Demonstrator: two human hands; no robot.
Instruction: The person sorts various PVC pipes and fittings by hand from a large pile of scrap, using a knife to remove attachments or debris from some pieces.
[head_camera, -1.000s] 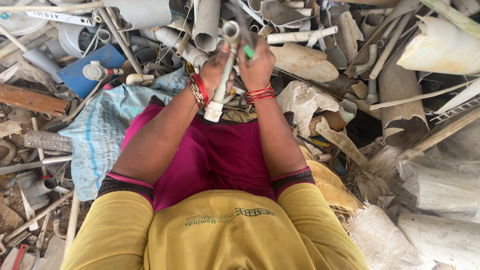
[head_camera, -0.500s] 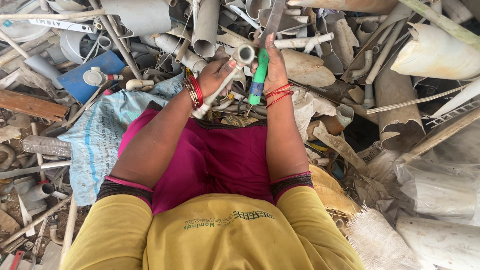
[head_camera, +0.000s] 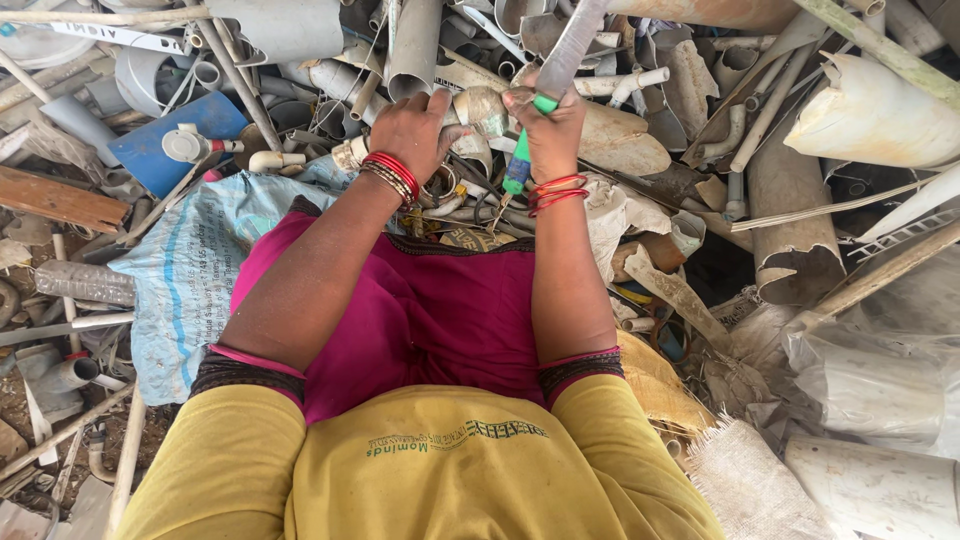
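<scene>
Bright, even daylight; soft shadows only, deepest in gaps between pipes. Mild glare on white curved pipe shard (head_camera: 875, 115) at upper right, detail washed out. Motion blur on blade (head_camera: 570, 45) raised at top centre. Wide-angle stretch at edges. Yellow garment (head_camera: 430, 470) at bottom, close to lens, slightly soft. Centre sharp.

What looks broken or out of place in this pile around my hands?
Nearly everything is scrap. The wide pipe to the right of the right hand is split along its length, with a jagged end. The left hand rests on a dirty pipe elbow. A crumpled woven sack lies at left.
</scene>
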